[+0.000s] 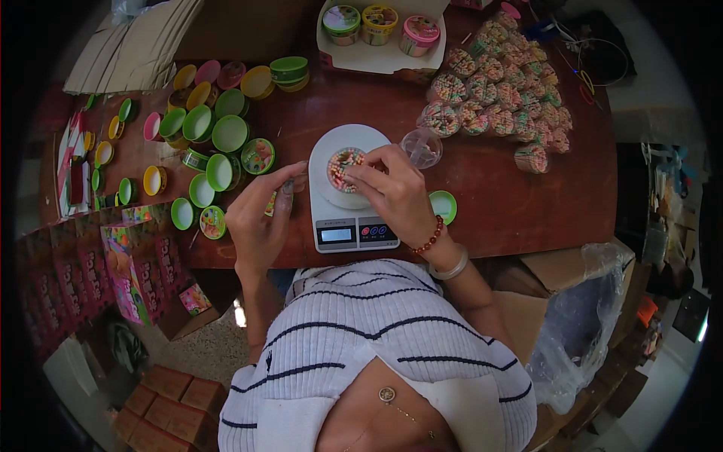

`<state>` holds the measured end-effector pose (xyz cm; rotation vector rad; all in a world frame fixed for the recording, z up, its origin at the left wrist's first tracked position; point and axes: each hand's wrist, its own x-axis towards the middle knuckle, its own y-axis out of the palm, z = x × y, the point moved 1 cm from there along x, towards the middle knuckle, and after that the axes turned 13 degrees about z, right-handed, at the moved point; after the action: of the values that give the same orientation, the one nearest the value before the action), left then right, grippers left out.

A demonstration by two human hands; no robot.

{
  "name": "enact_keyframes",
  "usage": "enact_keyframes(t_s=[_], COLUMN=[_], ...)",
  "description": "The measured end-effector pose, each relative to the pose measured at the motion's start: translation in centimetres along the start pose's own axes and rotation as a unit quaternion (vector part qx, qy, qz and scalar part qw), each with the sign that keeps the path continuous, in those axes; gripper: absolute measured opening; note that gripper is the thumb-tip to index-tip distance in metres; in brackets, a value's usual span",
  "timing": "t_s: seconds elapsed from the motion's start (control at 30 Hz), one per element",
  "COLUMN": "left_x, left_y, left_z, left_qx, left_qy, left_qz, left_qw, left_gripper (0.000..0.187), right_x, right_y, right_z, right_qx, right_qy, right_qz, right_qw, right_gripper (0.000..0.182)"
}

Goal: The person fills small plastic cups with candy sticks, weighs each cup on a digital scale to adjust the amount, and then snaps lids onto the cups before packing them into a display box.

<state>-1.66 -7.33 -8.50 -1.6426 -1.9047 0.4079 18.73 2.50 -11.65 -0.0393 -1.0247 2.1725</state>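
Note:
A white digital kitchen scale (pixel 337 215) lies in front of me on the table. On its round plate stands a small clear cup (pixel 331 183) packed with pink, white and green-tipped sticks (pixel 345 162). My right hand (pixel 392 188) is over the cup's right side, its thumb and fingertips pinched together at the sticks; what lies between them is too small to make out. My left hand (pixel 260 215) hovers just left of the scale, thumb and forefinger apart, with nothing visible between them. A small printed piece (pixel 270 204) shows partly behind it. The display (pixel 336 235) is lit but unreadable.
Left on the table (pixel 301 98) stand several green, yellow and pink tubs (pixel 228 133). Many stick-filled clear cups (pixel 503 94) cluster at the right. A clear lid (pixel 422 148) and green lid (pixel 443 206) lie beside the scale. An open white box (pixel 382 56) holds three tubs.

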Motion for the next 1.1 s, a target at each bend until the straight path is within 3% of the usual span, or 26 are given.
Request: enact_keyframes(t_s=[0.03,0.1,0.13,0.2,0.3,0.47,0.53,0.6,0.63,0.7,0.73,0.77,0.83,0.87,0.93,0.97,1.03,1.07,1.1], left_x=[0.1,0.2,0.1,0.2,1.2,5.7,7.5,9.1,9.6,10.0,10.2,10.2,10.2,10.6,11.4,11.9,12.6,12.8,13.0], left_y=[-0.1,-0.3,-0.5,-0.6,-0.3,1.4,2.7,4.2,5.7,8.1,9.0,9.7,10.1,10.5,11.4,11.7,12.4,12.7,13.0], left_z=[-0.3,-0.6,-0.5,-0.2,0.2,-3.0,-3.6,-4.6,-3.8,-3.5,-3.7,-4.1,-6.0,-6.8,-7.4,-7.8,-8.4,-8.7,-9.0], left_qx=[-0.001,-0.004,0.005,0.014,-0.012,0.032,0.052,0.097,0.128,0.138,0.146,0.123,0.120,0.115,0.175,0.206,0.249,0.248,0.274], left_qy=[0.002,0.008,0.006,0.005,-0.020,0.116,0.140,0.160,0.194,0.222,0.261,0.256,0.223,0.188,0.230,0.241,0.274,0.285,0.293], left_qz=[0.003,0.005,-0.003,-0.015,-0.005,0.097,0.179,0.204,0.206,0.187,0.169,0.210,0.258,0.305,0.285,0.307,0.323,0.325,0.325], left_qw=[1.000,1.000,1.000,1.000,1.000,0.988,0.973,0.961,0.950,0.947,0.939,0.935,0.932,0.927,0.914,0.897,0.871,0.867,0.856], left_gripper=[0.031,0.031,0.030,0.030,0.028,0.028,0.033,0.047,0.066,0.072,0.078,0.087,0.087,0.087,0.082,0.078,0.065,0.065,0.063], right_x=[0.0,-0.2,-1.0,-1.9,-3.3,-3.6,-3.6,-4.0,-4.3,-4.8,-5.0,-5.1,-5.8,-6.0,-6.5,-6.9,-7.6,-7.9,-8.6], right_y=[-0.4,-2.2,-2.5,-3.1,-2.8,-2.7,-3.2,-3.7,-3.8,-4.4,-4.7,-5.0,-5.1,-5.1,-6.1,-6.3,-5.3,-4.9,-4.6], right_z=[0.2,0.5,-1.1,-3.6,-6.1,-6.1,-5.2,-4.4,-4.6,-3.7,-3.3,-3.2,-4.5,-5.1,-6.3,-7.1,-8.5,-8.9,-10.0], right_qx=[-0.001,-0.034,-0.064,-0.111,-0.095,-0.040,-0.024,0.010,0.054,0.138,0.303,0.458,0.426,0.542,0.730,0.723,0.828,0.812,0.810], right_qy=[-0.001,0.034,0.067,0.111,0.126,0.148,0.154,0.162,0.150,0.120,0.106,0.089,0.092,0.092,0.093,0.088,0.048,0.102,0.096], right_qz=[-0.005,-0.075,-0.066,-0.056,-0.039,-0.077,-0.152,-0.179,-0.209,-0.222,-0.243,-0.260,-0.224,-0.236,-0.204,-0.217,-0.147,-0.204,-0.213], right_qw=[1.000,0.996,0.994,0.986,0.987,0.985,0.976,0.970,0.965,0.958,0.915,0.845,0.872,0.801,0.646,0.650,0.539,0.537,0.539], right_gripper=[0.023,0.040,0.058,0.063,0.061,0.053,0.051,0.055,0.057,0.063,0.063,0.064,0.063,0.063,0.055,0.055,0.041,0.032,0.032])
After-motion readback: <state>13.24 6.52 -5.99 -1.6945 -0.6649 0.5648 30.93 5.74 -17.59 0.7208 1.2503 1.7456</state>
